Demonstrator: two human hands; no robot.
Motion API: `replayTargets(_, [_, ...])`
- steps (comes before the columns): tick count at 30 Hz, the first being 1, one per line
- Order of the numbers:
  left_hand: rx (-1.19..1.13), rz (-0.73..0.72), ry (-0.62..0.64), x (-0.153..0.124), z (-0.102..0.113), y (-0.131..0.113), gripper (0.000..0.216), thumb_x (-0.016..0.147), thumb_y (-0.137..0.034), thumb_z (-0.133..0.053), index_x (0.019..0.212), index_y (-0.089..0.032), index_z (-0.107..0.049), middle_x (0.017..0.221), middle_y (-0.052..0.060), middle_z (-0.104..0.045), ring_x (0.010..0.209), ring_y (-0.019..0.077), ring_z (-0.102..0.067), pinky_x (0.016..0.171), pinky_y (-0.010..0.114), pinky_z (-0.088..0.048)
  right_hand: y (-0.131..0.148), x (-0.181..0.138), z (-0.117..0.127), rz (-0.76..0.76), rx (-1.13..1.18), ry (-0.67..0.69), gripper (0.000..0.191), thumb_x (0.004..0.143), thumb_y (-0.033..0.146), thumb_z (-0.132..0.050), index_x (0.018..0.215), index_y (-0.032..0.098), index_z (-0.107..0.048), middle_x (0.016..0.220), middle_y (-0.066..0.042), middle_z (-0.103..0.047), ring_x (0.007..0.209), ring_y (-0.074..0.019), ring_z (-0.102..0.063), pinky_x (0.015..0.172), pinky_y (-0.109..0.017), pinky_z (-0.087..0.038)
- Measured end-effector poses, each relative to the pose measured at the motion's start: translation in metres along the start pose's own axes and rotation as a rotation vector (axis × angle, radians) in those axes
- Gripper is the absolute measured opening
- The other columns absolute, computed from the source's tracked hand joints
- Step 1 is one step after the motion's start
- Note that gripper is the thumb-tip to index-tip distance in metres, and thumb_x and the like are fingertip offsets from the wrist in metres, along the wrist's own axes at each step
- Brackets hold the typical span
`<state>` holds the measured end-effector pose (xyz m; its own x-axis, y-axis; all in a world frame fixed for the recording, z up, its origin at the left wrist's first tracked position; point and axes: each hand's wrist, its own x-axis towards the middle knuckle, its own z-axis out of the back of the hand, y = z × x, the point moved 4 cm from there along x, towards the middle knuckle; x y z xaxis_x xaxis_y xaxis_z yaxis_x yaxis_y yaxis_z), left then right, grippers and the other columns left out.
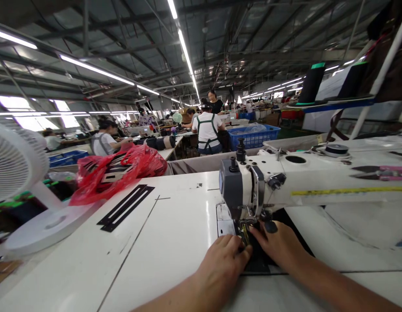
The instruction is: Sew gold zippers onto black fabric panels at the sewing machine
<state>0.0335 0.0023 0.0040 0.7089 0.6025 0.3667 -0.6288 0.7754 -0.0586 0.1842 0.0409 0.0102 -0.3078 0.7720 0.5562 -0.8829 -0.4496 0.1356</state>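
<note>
A flat black fabric piece [257,261] lies on the machine bed beneath the head of a white and grey sewing machine [241,182]. My left hand [222,260] rests at the near left of the needle, its curled fingers pressed together on the piece's left edge. From the right, my right hand [282,245] reaches in with thumb and forefinger closed on the same piece close to the presser foot [244,223]. A dark band [271,226] sits on one of its fingers. The machine head partly hides those fingertips and the needle.
Two black slotted strips [125,208] lie on the white table at left, near a red plastic bag [122,167] and a white fan [18,160]. Pink-handled snips [383,172] lie on the machine arm; thread cones [311,84] stand behind. Co-workers sit beyond a blue basket [253,135].
</note>
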Motion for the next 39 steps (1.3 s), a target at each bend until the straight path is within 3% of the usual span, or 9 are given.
replayTargets(2, [-0.088, 0.037, -0.041, -0.003, 0.004, 0.004, 0.032, 0.086, -0.012, -0.046, 0.117, -0.013, -0.051, 0.109, 0.011, -0.059, 0.1, 0.0207, -0.055, 0.089, 0.036, -0.048, 0.007, -0.015, 0.011, 0.161, 0.038, 0.03, 0.024, 0.085, 0.031, -0.049, 0.094, 0.016, -0.065, 0.088, -0.009, -0.069, 0.08, -0.0217, -0.066, 0.069, -0.032, -0.054])
replayTargets(4, [-0.166, 0.038, -0.062, -0.003, 0.006, 0.008, 0.028, 0.086, -0.012, -0.044, 0.112, -0.014, -0.055, 0.113, 0.01, -0.06, 0.105, 0.0197, -0.055, 0.094, 0.034, -0.045, 0.014, -0.03, 0.021, 0.356, 0.093, 0.046, 0.035, 0.084, 0.031, -0.053, 0.115, 0.015, -0.057, 0.113, -0.011, -0.063, 0.103, -0.0234, -0.06, 0.086, -0.037, -0.051])
replayTargets(6, [-0.232, 0.05, -0.032, 0.0, 0.008, 0.013, 0.024, 0.087, -0.012, -0.043, 0.103, -0.015, -0.059, 0.105, 0.008, -0.064, 0.098, 0.0182, -0.059, 0.088, 0.031, -0.048, 0.016, -0.033, 0.028, 0.425, 0.181, 0.071, 0.033, 0.086, 0.021, -0.048, 0.118, 0.016, -0.056, 0.116, -0.009, -0.062, 0.105, -0.0209, -0.059, 0.088, -0.035, -0.049])
replayTargets(9, [-0.318, 0.224, 0.055, 0.008, 0.012, 0.026, 0.019, 0.084, -0.012, -0.044, 0.09, -0.017, -0.062, 0.085, 0.003, -0.067, 0.079, 0.0158, -0.062, 0.073, 0.026, -0.05, 0.01, -0.012, 0.027, 0.232, 0.344, 0.223, 0.027, 0.088, 0.016, -0.04, 0.092, 0.021, -0.066, 0.089, -0.002, -0.071, 0.081, -0.0169, -0.066, 0.073, -0.029, -0.053])
replayTargets(12, [-0.377, 0.379, 0.093, 0.016, 0.017, 0.033, 0.014, 0.075, -0.018, -0.057, 0.089, -0.018, -0.06, 0.085, 0.0, -0.065, 0.076, 0.0148, -0.061, 0.068, 0.024, -0.048, 0.005, 0.017, 0.026, 0.064, 0.434, 0.365, 0.027, 0.086, 0.023, -0.045, 0.065, 0.022, -0.063, 0.064, 0.003, -0.066, 0.059, -0.0163, -0.063, 0.055, -0.026, -0.051])
replayTargets(16, [-0.242, 0.471, 0.063, 0.022, 0.016, 0.032, 0.026, 0.07, -0.039, -0.069, 0.08, -0.017, -0.061, 0.075, 0.0, -0.064, 0.071, 0.0176, -0.061, 0.063, 0.025, -0.047, 0.005, 0.031, 0.032, 0.019, 0.426, 0.396, 0.026, 0.082, 0.02, -0.049, 0.061, 0.022, -0.063, 0.062, 0.003, -0.066, 0.059, -0.0171, -0.063, 0.052, -0.025, -0.05])
replayTargets(20, [-0.103, 0.293, -0.005, 0.02, 0.007, 0.02, 0.014, 0.084, -0.028, -0.056, 0.076, -0.017, -0.062, 0.072, 0.001, -0.066, 0.067, 0.0158, -0.063, 0.062, 0.024, -0.048, 0.013, 0.008, 0.031, 0.152, 0.35, 0.279, 0.023, 0.085, 0.018, -0.046, 0.082, 0.024, -0.068, 0.08, 0.001, -0.072, 0.073, -0.0176, -0.067, 0.064, -0.027, -0.055])
replayTargets(25, [0.059, -0.021, -0.067, 0.007, -0.002, -0.002, 0.01, 0.081, -0.012, -0.05, 0.085, -0.012, -0.059, 0.08, 0.007, -0.066, 0.071, 0.0187, -0.064, 0.064, 0.03, -0.055, 0.024, -0.034, 0.02, 0.478, 0.116, -0.062, 0.038, 0.08, 0.003, -0.038, 0.102, 0.015, -0.067, 0.105, -0.009, -0.068, 0.094, -0.018, -0.065, 0.079, -0.028, -0.055])
replayTargets(39, [0.175, -0.031, -0.172, 0.015, -0.008, 0.006, 0.011, 0.082, -0.009, -0.049, 0.08, -0.013, -0.058, 0.069, 0.003, -0.06, 0.054, 0.0176, -0.058, 0.048, 0.03, -0.052, 0.019, -0.028, 0.007, 0.497, 0.049, -0.13, 0.041, 0.081, -0.002, -0.032, 0.098, 0.01, -0.067, 0.101, -0.011, -0.069, 0.089, -0.0186, -0.067, 0.077, -0.029, -0.056])
